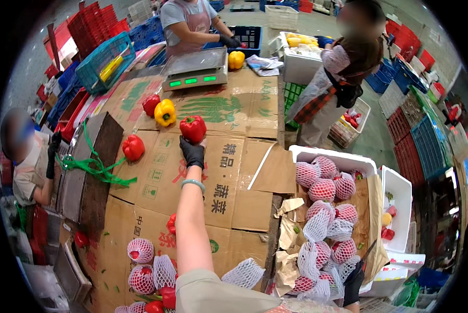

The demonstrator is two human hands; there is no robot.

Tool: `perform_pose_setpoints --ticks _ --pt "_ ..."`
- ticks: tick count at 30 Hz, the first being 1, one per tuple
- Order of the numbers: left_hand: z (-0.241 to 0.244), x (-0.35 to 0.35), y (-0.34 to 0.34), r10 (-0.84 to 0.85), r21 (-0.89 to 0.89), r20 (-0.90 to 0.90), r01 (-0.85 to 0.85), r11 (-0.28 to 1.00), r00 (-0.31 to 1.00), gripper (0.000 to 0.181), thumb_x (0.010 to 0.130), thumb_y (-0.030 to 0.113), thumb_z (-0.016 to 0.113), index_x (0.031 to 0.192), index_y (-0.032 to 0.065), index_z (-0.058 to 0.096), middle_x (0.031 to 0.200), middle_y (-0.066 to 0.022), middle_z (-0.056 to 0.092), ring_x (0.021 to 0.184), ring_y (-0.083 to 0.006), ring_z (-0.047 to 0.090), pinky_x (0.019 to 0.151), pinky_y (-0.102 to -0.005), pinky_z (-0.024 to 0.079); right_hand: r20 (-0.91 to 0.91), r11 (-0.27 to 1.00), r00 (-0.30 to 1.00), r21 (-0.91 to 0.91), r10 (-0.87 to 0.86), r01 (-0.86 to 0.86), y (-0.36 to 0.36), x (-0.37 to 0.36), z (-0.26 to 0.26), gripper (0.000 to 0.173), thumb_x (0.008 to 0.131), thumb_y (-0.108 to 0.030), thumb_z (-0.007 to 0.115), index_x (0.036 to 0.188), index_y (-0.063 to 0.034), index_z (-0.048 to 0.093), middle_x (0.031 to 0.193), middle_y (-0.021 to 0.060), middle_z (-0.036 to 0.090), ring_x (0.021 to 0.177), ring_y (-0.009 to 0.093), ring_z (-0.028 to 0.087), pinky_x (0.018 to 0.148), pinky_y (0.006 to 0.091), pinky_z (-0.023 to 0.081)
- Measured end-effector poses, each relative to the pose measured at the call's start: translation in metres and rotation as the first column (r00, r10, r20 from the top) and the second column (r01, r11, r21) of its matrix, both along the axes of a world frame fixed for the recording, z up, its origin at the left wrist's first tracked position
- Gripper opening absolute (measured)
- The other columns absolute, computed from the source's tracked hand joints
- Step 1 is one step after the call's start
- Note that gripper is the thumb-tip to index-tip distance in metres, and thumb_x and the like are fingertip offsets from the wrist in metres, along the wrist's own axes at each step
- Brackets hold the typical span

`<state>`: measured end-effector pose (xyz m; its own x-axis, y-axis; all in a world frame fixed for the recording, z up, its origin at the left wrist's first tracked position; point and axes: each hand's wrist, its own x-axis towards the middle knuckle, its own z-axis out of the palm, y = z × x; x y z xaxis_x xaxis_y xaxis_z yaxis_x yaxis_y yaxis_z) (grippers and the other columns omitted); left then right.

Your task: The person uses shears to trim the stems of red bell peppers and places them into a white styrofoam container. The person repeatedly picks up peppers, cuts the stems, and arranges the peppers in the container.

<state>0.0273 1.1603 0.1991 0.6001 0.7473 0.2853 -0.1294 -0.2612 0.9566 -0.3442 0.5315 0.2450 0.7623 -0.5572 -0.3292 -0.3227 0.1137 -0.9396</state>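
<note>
My left hand (192, 152), in a black glove with a pale green bangle at the wrist, reaches forward and grips a red bell pepper (193, 128) from its near side. A yellow bell pepper (165, 112) and another red bell pepper (151, 105) sit beyond it to the left. One more red bell pepper (133, 148) rests nearer. At the lower right, my right hand (353, 282), also black-gloved, is at the edge of a white foam box (335, 156) of net-wrapped red peppers (322, 190). Its fingers are partly hidden, and whether it holds anything is unclear.
Flattened cardboard (234, 176) covers the table. A digital scale (196, 70) stands at the far side, before a person in an apron. Green plastic strips (100, 168) drape off a dark box (95, 172) at left. Empty foam nets (245, 272) and net-wrapped peppers (140, 250) lie close by.
</note>
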Motion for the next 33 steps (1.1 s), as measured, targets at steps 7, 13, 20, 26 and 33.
perform_pose_setpoints --ticks 7,13,20,26,33 --pt "0.031 -0.049 -0.075 0.348 0.413 -0.373 -0.182 0.892 0.86 0.08 0.061 0.02 0.073 0.125 -0.0001 0.03 0.125 -0.0229 0.035 0.116 -0.0337 0.036 0.098 -0.0406 0.029 0.03 0.998 0.999 0.056 -0.038 0.036 0.001 -0.01 0.004 0.025 0.088 -0.023 0.049 0.106 -0.0077 0.054 0.051 -0.0085 0.033 0.038 0.002 0.031 0.036 0.0192 0.02" --pt "0.08 -0.071 -0.076 0.41 0.395 -0.459 -0.232 0.889 0.788 0.067 0.067 0.025 0.068 0.124 0.0071 0.036 0.126 -0.0233 0.034 0.117 -0.0351 0.035 0.093 -0.0409 0.035 -0.014 0.991 0.992 0.053 0.122 -0.122 0.002 -0.017 0.02 0.028 0.088 -0.023 0.048 0.111 -0.0066 0.052 0.049 -0.0073 0.032 0.038 0.004 0.031 0.036 0.0211 0.023" --pt "0.143 -0.086 -0.076 0.482 0.497 -0.64 -0.157 0.854 0.598 0.074 0.071 0.036 0.064 0.133 0.0216 0.027 0.136 -0.0197 0.022 0.126 -0.03 0.023 0.095 -0.0424 0.032 0.061 0.952 0.998 0.305 0.01 -0.028 -0.02 -0.048 0.003 0.023 0.084 -0.022 0.054 0.1 -0.0054 0.053 0.055 -0.0025 0.039 0.044 0.01 0.039 0.041 0.0236 0.031" --pt "0.177 -0.106 -0.091 0.451 0.512 -0.723 -0.031 0.858 0.523 0.079 0.07 0.038 0.065 0.135 0.0311 0.02 0.139 -0.0161 0.015 0.127 -0.0319 0.022 0.095 -0.0445 0.032 0.073 0.976 0.995 0.199 0.069 -0.082 -0.025 -0.054 0.002 0.022 0.082 -0.018 0.054 0.098 -0.003 0.052 0.063 0.0036 0.045 0.053 0.016 0.044 0.048 0.0276 0.035" --pt "0.188 -0.105 -0.092 0.442 0.499 -0.802 0.045 0.865 0.401 0.084 0.067 0.04 0.066 0.135 0.036 0.016 0.141 -0.0139 0.012 0.127 -0.0344 0.02 0.096 -0.0484 0.03 0.102 0.991 0.99 0.073 0.102 -0.11 -0.04 -0.075 -0.004 0.021 0.079 -0.012 0.054 0.096 -0.0003 0.051 0.073 0.0108 0.052 0.064 0.024 0.05 0.057 0.0322 0.041"
